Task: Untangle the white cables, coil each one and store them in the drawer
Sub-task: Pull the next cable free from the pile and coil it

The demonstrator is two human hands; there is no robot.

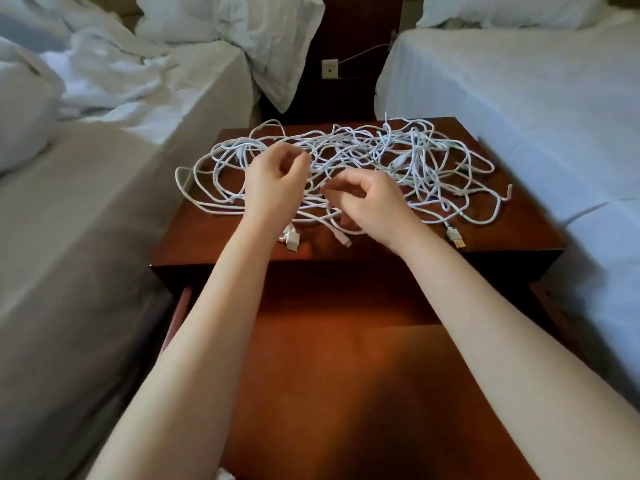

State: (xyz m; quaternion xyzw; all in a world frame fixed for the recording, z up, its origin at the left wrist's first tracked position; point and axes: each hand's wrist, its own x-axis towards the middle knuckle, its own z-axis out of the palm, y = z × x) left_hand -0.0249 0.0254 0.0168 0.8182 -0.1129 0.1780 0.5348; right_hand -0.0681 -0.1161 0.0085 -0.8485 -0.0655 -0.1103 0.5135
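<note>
Bedroom with two beds: left bed has rumpled white bedding, right bed is made flat. Wood counter sits between them, against a dark panel with a wall plate.

White cables are one loose tangle across most of the counter top, none coiled. Loops reach close to the left, right and rear edges. USB plug lies at the front right edge. White plugs and a small connector lie near the front edge between the forearms.

Left grip is over the middle-left of the tangle, fingers curled, thumb and fingertips narrow, pinching a strand. Right grip is just beside it and nearer the front, fingers curled, also pinching a strand. The two are close but apart.

Drawer is pulled out under the counter below the arms, with no cable in the visible part. Small white item at the bottom edge of the frame, can't tell what.
</note>
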